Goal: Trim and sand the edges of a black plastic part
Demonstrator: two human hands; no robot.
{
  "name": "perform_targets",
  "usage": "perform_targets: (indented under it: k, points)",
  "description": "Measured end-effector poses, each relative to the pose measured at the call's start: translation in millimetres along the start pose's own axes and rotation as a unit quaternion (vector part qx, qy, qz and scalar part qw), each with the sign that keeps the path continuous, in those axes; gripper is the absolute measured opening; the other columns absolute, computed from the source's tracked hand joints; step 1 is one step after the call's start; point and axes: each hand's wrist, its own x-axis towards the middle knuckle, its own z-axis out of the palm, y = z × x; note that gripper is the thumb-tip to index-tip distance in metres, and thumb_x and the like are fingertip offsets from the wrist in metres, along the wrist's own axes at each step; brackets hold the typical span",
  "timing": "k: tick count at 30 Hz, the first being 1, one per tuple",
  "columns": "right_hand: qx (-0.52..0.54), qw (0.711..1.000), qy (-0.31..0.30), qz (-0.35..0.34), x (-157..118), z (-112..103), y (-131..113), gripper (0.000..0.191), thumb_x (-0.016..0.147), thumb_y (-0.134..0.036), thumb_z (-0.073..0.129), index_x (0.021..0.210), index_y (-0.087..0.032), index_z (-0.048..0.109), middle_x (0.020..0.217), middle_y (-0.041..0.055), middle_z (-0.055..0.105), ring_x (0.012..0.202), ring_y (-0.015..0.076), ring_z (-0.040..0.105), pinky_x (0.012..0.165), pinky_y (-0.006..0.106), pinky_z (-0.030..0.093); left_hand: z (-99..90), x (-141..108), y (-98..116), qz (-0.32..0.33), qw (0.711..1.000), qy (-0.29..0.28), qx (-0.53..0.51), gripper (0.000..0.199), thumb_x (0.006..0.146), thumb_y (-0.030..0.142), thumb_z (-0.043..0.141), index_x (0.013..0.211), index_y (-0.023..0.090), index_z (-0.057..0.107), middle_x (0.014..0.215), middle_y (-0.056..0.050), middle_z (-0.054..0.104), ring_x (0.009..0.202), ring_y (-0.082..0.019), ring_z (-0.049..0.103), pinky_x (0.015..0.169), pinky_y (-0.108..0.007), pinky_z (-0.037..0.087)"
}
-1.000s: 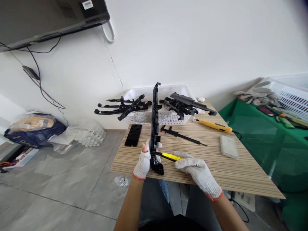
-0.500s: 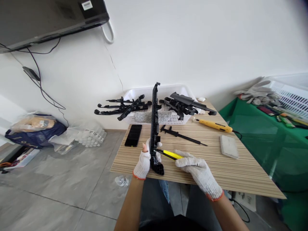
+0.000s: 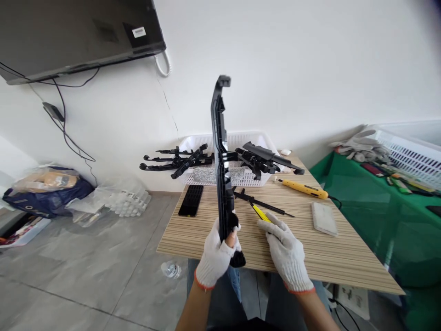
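My left hand [image 3: 217,253], in a white knit glove with bare thumb tip, is closed around the lower part of a long black plastic trim piece [image 3: 220,165]. The piece stands nearly upright, its hooked top well above the basket. In my right hand [image 3: 284,248], also gloved, is a yellow and black utility knife [image 3: 261,213], pointing up and left, apart from the piece. Beyond the knife a black caliper [image 3: 263,202] lies on the wooden table [image 3: 296,257]. More black plastic pieces [image 3: 182,160] rest across a white basket [image 3: 201,177] behind.
Right of the caliper lie a yellow corded tool [image 3: 303,187] and a pale square block [image 3: 324,219]. A black phone [image 3: 191,200] is near the table's left edge. Gloves [image 3: 361,145] and small tools sit on a green-covered surface [image 3: 354,184] at right. A screen [image 3: 82,37] hangs upper left.
My left hand has raised the black trim piece and brought it closer, its thumb now across the front. The knife has moved right, away from the piece. The view has shifted slightly up.
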Motion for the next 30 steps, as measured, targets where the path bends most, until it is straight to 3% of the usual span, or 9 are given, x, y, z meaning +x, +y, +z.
perform_targets:
  k: [5, 9, 15, 17, 20, 23, 27, 30]
  points:
    - [-0.008, 1.0, -0.022, -0.009, -0.3, -4.4, 2.5, 0.034, 0.087, -0.036, 0.048, 0.099, -0.03, 0.079, 0.132, 0.0011, 0.063, 0.118, 0.0227, 0.061, 0.108, 0.038, 0.045, 0.8, -26.5, 5.1, -0.044, 0.993, -0.057, -0.095, 0.051, 0.083, 0.041, 0.072, 0.13, 0.027, 0.058, 0.093, -0.004, 0.062, 0.055, -0.01, 0.056, 0.053, -0.027, 0.048]
    - [-0.005, 0.998, -0.054, -0.026, 2.6, -6.9, 5.8, 0.033, 0.088, -0.037, 0.049, 0.103, -0.03, 0.078, 0.136, 0.0004, 0.06, 0.123, 0.024, 0.058, 0.111, 0.039, 0.042, -4.2, -28.7, 7.1, -0.071, 0.98, -0.062, -0.176, 0.059, 0.08, 0.051, 0.072, 0.132, 0.025, 0.06, 0.084, -0.004, 0.062, 0.055, -0.011, 0.055, 0.053, -0.026, 0.047]
    - [-0.098, 0.977, -0.162, -0.104, 16.6, -1.9, 10.2, 0.03, 0.085, -0.03, 0.052, 0.097, -0.037, 0.079, 0.134, -0.0053, 0.062, 0.127, 0.0283, 0.052, 0.107, 0.049, 0.044, -8.9, -22.5, 2.6, -0.192, 0.912, -0.031, -0.362, 0.07, 0.066, 0.065, 0.078, 0.123, 0.026, 0.065, 0.082, -0.001, 0.063, 0.056, -0.008, 0.052, 0.05, -0.02, 0.044]
    - [-0.134, 0.975, -0.137, -0.112, 20.6, -0.5, 9.7, 0.031, 0.085, -0.028, 0.051, 0.096, -0.037, 0.079, 0.134, -0.0047, 0.062, 0.13, 0.0309, 0.047, 0.107, 0.054, 0.041, -10.9, -20.6, -2.2, -0.231, 0.89, -0.033, -0.393, 0.068, 0.063, 0.062, 0.082, 0.118, 0.026, 0.066, 0.078, 0.001, 0.062, 0.051, -0.006, 0.05, 0.047, -0.018, 0.042]
    - [-0.16, 0.981, -0.038, -0.108, 23.7, -2.4, 7.5, 0.033, 0.088, -0.032, 0.047, 0.098, -0.033, 0.078, 0.133, 0.0003, 0.063, 0.128, 0.0317, 0.048, 0.105, 0.055, 0.041, -13.3, -16.6, -10.9, -0.256, 0.878, -0.022, -0.403, 0.064, 0.063, 0.059, 0.083, 0.115, 0.026, 0.066, 0.072, 0.004, 0.06, 0.046, -0.005, 0.047, 0.044, -0.017, 0.039]
    - [-0.172, 0.98, 0.04, -0.095, 29.3, -11.2, 4.6, 0.037, 0.091, -0.036, 0.043, 0.101, -0.029, 0.078, 0.124, 0.0044, 0.066, 0.117, 0.0287, 0.054, 0.098, 0.049, 0.047, -14.8, -9.9, -17.8, -0.248, 0.892, 0.001, -0.378, 0.069, 0.067, 0.061, 0.08, 0.123, 0.025, 0.061, 0.071, 0.004, 0.059, 0.046, -0.005, 0.048, 0.042, -0.016, 0.036]
    - [-0.237, 0.966, 0.075, -0.07, 52.9, -35.3, 5.6, 0.038, 0.089, -0.035, 0.041, 0.1, -0.028, 0.077, 0.12, 0.0057, 0.068, 0.11, 0.0296, 0.056, 0.098, 0.049, 0.044, -15.5, 3.4, -21.7, -0.242, 0.913, 0.019, -0.327, 0.078, 0.068, 0.065, 0.077, 0.129, 0.022, 0.055, 0.07, 0.004, 0.059, 0.044, -0.005, 0.047, 0.04, -0.018, 0.034]
    - [-0.311, 0.94, 0.134, 0.032, 74.0, -58.0, 16.4, 0.043, 0.086, -0.043, 0.047, 0.115, -0.025, 0.072, 0.131, 0.0113, 0.06, 0.119, 0.0367, 0.051, 0.1, 0.054, 0.041, -14.7, 13.5, -22.9, -0.224, 0.924, 0.013, -0.308, 0.078, 0.068, 0.066, 0.076, 0.127, 0.02, 0.054, 0.065, 0.005, 0.056, 0.04, -0.006, 0.044, 0.037, -0.019, 0.03]
